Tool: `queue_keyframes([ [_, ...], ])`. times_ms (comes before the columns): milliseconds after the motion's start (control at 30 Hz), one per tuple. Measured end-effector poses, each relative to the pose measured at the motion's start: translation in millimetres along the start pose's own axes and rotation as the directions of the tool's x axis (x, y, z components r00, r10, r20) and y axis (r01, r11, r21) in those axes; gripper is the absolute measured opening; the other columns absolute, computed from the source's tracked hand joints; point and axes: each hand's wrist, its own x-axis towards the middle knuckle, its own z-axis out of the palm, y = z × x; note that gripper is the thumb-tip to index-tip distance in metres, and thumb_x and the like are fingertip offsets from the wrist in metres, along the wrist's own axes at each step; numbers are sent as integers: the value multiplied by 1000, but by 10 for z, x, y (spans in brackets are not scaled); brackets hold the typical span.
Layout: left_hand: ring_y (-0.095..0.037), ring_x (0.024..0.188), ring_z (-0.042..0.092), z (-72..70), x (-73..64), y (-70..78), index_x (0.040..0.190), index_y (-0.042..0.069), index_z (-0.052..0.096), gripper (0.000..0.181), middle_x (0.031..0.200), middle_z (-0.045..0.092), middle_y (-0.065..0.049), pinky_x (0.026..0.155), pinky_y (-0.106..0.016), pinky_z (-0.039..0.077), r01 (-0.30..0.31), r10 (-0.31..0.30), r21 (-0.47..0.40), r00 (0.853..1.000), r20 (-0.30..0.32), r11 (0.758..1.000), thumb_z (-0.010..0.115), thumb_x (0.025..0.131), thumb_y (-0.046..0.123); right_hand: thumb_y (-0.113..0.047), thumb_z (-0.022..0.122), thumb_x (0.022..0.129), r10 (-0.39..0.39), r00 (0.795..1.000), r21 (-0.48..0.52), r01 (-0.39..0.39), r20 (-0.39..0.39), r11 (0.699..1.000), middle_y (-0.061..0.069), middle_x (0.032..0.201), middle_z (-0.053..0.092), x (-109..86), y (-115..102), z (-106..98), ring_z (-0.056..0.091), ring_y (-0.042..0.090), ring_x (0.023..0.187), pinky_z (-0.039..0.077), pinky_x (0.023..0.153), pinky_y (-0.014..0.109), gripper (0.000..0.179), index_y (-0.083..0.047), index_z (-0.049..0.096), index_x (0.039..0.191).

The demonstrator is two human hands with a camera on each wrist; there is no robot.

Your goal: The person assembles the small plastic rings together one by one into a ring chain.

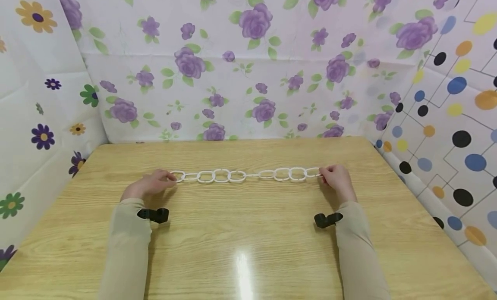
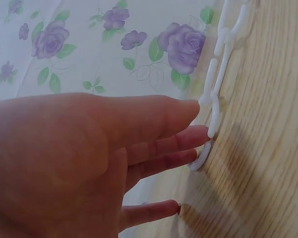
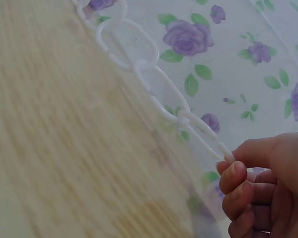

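Note:
A white plastic chain (image 1: 252, 175) of several oval links stretches left to right between the two hands, over the far half of the table. At its left end is the left hand (image 1: 153, 182); its fingers are nearly straight, and in the left wrist view the fingertips (image 2: 202, 133) touch or lie close beside the end link (image 2: 204, 157), with thumb and fingers apart. The right hand (image 1: 335, 179) pinches the other end link between thumb and forefinger, its remaining fingers curled, as the right wrist view shows beside the chain (image 3: 183, 118).
The wood-grain table (image 1: 240, 222) spreads out under both arms. A floral sheet (image 1: 233, 97) hangs behind its far edge, with patterned sheets (image 1: 446, 149) at the sides. Each sleeved wrist carries a small black camera mount (image 1: 155, 215).

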Motion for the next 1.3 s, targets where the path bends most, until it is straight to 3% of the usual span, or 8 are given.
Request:
queue_keyframes([
  [67, -58, 129, 28, 6, -2, 7, 120, -6, 54, 36, 135, 36, -37, 104, -73, 13, -10, 10, -11, 1000, 8, 1000, 47, 100, 24, -24, 51, 97, -6, 1000, -37, 6, 11, 999, -9, 54, 54, 8, 15, 6, 49, 6, 55, 40, 56, 21, 32, 4, 66, 91],
  [267, -58, 130, 26, -4, -4, 13, 121, -6, 53, 38, 136, 37, -37, 106, -72, 13, -6, 6, -10, 1000, 9, 1000, 45, 101, 26, -24, 52, 99, -13, 996, -51, 18, 93, 999, -6, 58, 55, 3, 31, 3, 51, 8, 57, 43, 57, 23, 30, 3, 65, 94],
  [500, -50, 123, 44, -39, -15, 43, 123, -7, 54, 40, 133, 47, -34, 101, -60, 36, -25, 25, -7, 1000, -6, 1000, 44, 102, 26, -24, 52, 99, -45, 989, -63, 54, 140, 997, -4, 60, 58, -4, 19, 1, 53, 8, 56, 45, 57, 23, 32, 3, 64, 90],
  [733, -46, 120, 49, -61, -46, 91, 126, -6, 53, 44, 132, 51, -32, 98, -56, 41, 4, -4, -15, 1000, -13, 1000, 43, 103, 30, -24, 52, 99, -55, 988, -72, 65, 144, 995, -3, 60, 58, -12, 11, 7, 53, 9, 56, 45, 58, 24, 31, 2, 64, 88],
  [933, -36, 106, 55, -76, -34, 102, 119, -5, 59, 41, 118, 61, -25, 91, -50, 44, 11, -10, 2, 999, -49, 1000, 46, 102, 30, -24, 53, 99, -60, 987, -78, 72, 146, 994, -4, 59, 57, -9, 7, 10, 52, 8, 56, 44, 58, 24, 31, 3, 63, 86],
  [1133, -28, 91, 52, -76, -19, 128, 117, -5, 60, 38, 103, 61, -20, 78, -37, 41, 15, -14, 4, 997, -70, 1000, 46, 102, 27, -25, 52, 99, -58, 986, -98, 74, 154, 992, -3, 61, 58, -11, 13, 13, 52, 9, 57, 44, 59, 24, 32, 3, 63, 89],
  [1300, -29, 92, 51, -93, -30, 146, 118, -5, 60, 40, 105, 61, -20, 79, -37, 41, 25, -24, 4, 997, -77, 1000, 44, 102, 28, -25, 51, 99, -76, 985, -102, 92, 153, 991, -2, 61, 59, -14, 9, 4, 53, 10, 57, 45, 60, 25, 32, 3, 64, 90],
])
